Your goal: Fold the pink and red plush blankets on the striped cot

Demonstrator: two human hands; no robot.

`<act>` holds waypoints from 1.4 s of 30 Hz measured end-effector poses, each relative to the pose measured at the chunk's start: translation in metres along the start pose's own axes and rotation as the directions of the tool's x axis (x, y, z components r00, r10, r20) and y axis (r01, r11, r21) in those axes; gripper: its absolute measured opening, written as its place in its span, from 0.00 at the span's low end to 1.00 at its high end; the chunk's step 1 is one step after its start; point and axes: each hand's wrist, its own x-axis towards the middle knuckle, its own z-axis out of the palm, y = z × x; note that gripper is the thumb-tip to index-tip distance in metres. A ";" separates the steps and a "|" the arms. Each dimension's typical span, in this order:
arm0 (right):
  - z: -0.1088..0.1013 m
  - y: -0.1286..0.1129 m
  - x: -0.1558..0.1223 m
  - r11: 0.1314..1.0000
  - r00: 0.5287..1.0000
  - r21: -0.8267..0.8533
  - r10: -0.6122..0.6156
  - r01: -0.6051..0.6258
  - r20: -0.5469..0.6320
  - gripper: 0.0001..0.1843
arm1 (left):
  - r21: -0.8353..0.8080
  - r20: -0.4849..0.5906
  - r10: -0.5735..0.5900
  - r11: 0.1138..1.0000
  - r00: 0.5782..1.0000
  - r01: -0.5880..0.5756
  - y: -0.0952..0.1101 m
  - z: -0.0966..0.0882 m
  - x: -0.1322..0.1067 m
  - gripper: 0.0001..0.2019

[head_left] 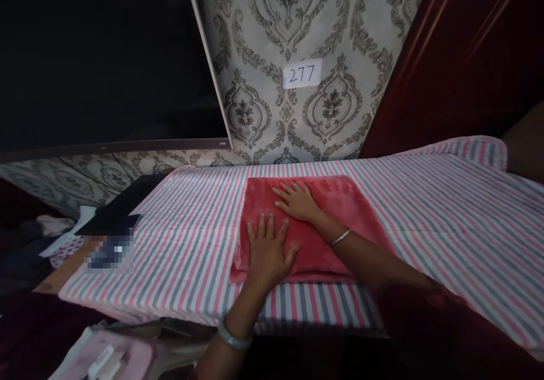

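Note:
A folded red plush cloth (340,216), perhaps a blanket, lies flat on a table spread with a striped cloth (182,244) in pink, grey and white. Its folded layers show along the near edge. My left hand (268,252) rests palm down on the near left part of it, fingers spread. Farther back, my right hand (296,201) presses flat on the far left-middle part, fingers also apart. Neither hand grips anything. The right forearm crosses over the red cloth and hides some of its right side.
A large black screen (106,63) stands at the back left. On the patterned wall (289,114) hangs a paper label (302,74) reading 277. Dark glossy wood (450,63) rises at the right. A pink object (123,351) is below the table's front left.

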 end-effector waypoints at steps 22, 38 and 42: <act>-0.017 -0.019 -0.130 0.999 0.999 0.032 -0.031 0.032 -0.042 0.32 | -0.049 0.071 0.027 0.999 0.997 -0.024 -0.011 -0.056 0.048 0.25; -0.003 -0.023 -0.136 0.998 0.996 0.053 -0.013 0.018 -0.092 0.31 | 0.097 0.137 -0.093 0.992 0.986 0.080 -0.030 -0.012 0.083 0.32; -0.006 -0.027 -0.134 0.998 0.995 0.065 0.002 0.005 -0.099 0.31 | 0.102 0.151 -0.096 0.992 0.984 0.081 -0.030 -0.017 0.089 0.32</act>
